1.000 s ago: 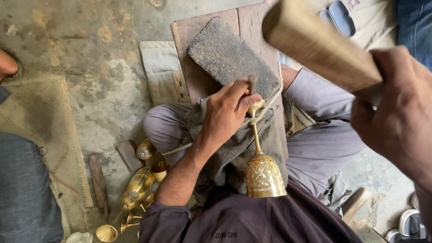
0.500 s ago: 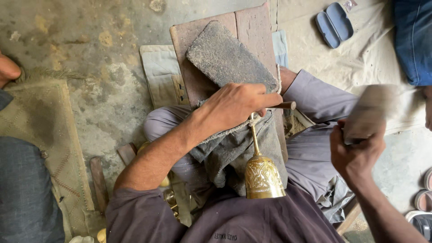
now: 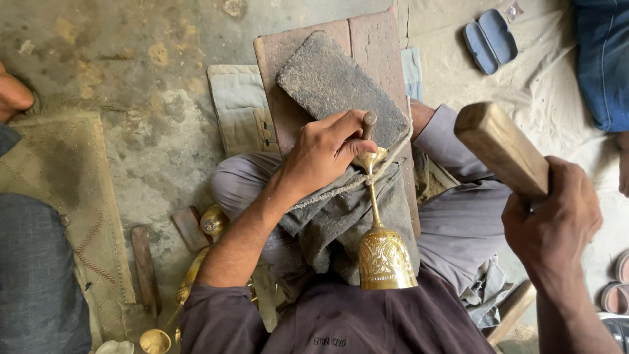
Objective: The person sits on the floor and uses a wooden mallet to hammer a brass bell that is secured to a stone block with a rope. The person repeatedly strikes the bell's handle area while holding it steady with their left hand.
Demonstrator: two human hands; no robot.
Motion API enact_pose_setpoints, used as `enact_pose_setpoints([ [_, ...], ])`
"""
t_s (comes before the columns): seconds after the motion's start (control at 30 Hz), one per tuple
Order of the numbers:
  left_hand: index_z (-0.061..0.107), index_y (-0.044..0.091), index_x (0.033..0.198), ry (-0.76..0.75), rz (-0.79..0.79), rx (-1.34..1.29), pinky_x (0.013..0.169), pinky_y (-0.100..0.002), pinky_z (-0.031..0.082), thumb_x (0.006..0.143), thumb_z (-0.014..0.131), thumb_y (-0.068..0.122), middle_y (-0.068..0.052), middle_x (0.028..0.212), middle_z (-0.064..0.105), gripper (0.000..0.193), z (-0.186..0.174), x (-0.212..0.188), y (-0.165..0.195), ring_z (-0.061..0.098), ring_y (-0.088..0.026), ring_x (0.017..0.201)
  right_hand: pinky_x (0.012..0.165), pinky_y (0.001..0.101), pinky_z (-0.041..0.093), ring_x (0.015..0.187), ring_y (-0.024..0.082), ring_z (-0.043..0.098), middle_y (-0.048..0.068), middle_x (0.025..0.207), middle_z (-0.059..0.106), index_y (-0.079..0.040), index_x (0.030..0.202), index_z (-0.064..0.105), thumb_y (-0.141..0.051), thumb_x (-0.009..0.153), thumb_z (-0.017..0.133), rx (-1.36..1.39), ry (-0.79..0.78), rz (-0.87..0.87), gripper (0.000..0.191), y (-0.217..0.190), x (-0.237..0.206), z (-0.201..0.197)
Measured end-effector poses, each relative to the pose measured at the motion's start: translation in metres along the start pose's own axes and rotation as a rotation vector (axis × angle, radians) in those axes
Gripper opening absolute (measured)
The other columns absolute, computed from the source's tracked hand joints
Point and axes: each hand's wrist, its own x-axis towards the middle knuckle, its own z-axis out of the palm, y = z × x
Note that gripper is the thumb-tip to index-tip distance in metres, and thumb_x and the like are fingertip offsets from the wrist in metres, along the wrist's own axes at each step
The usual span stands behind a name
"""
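Currently, a punch (image 3: 369,124) is pinched upright by the left hand (image 3: 324,154) on the brass goblet (image 3: 380,242), lying lengthwise across the lap; right of it, a wooden mallet (image 3: 501,147) is gripped by the raised right hand (image 3: 553,226).

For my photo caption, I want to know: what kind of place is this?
Probably a small metalworking workshop on the floor. The left hand holds a punch on a brass goblet, the right hand lifts a wooden mallet, more brass pieces lie nearby.

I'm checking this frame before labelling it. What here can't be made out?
- Head view: tip of the punch, hidden by the left hand.
- Goblet rim, hidden against the shirt.
- Mallet handle, covered by the right hand.
- Brass pieces, partly behind the left forearm.
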Motion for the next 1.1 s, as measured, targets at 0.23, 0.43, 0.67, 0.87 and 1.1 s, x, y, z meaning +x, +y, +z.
enact_pose_setpoints([
  [0.23, 0.062, 0.012, 0.124, -0.117, -0.021, 0.149, 0.051, -0.03, 0.055, 0.098, 0.076, 0.026, -0.003, 0.081, 0.061, 0.032, -0.002, 0.002, 0.003, 0.065, -0.015, 0.065, 0.08, 0.0327, 0.046, 0.087, 0.019, 0.057, 0.012, 0.104, 0.058, 0.001, 0.125, 0.056, 0.002, 0.095, 0.063, 0.342, 0.075, 0.007, 0.03, -0.011, 0.022, -0.019],
  [0.43, 0.061, 0.018, 0.129, -0.08, 0.043, 0.079, 0.063, -0.026, 0.062, 0.102, 0.068, 0.017, -0.002, 0.088, 0.063, 0.029, 0.004, -0.008, 0.001, 0.07, -0.013, 0.076, 0.077, 0.0314, 0.04, 0.078, 0.019, 0.052, 0.01, 0.095, 0.06, 0.0, 0.121, 0.061, 0.003, 0.101, 0.07, 0.136, 0.091, -0.236, 0.022, -0.013, 0.048, -0.019],
  [0.67, 0.066, 0.013, 0.118, 0.164, -0.162, 0.066, 0.067, -0.029, 0.063, 0.104, 0.065, 0.025, -0.004, 0.094, 0.07, 0.019, 0.02, -0.028, 0.007, 0.073, -0.015, 0.082, 0.078, 0.033, 0.038, 0.07, 0.014, 0.049, 0.003, 0.085, 0.063, -0.011, 0.108, 0.068, -0.009, 0.104, 0.074, -0.211, 0.017, -0.388, 0.007, -0.055, 0.102, -0.037],
  [0.87, 0.067, 0.008, 0.109, 0.332, -0.264, -0.024, 0.073, -0.028, 0.065, 0.106, 0.062, 0.031, -0.004, 0.096, 0.074, 0.024, 0.034, -0.038, 0.014, 0.076, -0.014, 0.089, 0.075, 0.0339, 0.038, 0.062, 0.012, 0.047, -0.002, 0.074, 0.061, -0.019, 0.101, 0.07, -0.028, 0.104, 0.069, -0.373, -0.018, -0.465, 0.009, -0.105, 0.127, -0.079],
  [1.1, 0.063, 0.004, 0.118, 0.383, -0.32, -0.029, 0.074, -0.024, 0.067, 0.107, 0.066, 0.021, -0.009, 0.106, 0.071, 0.021, 0.038, -0.04, 0.027, 0.076, -0.015, 0.095, 0.058, 0.0305, 0.037, 0.051, 0.009, 0.041, -0.003, 0.068, 0.059, -0.017, 0.1, 0.067, -0.037, 0.102, 0.065, -0.41, -0.243, -0.382, 0.021, -0.103, 0.112, -0.093],
])
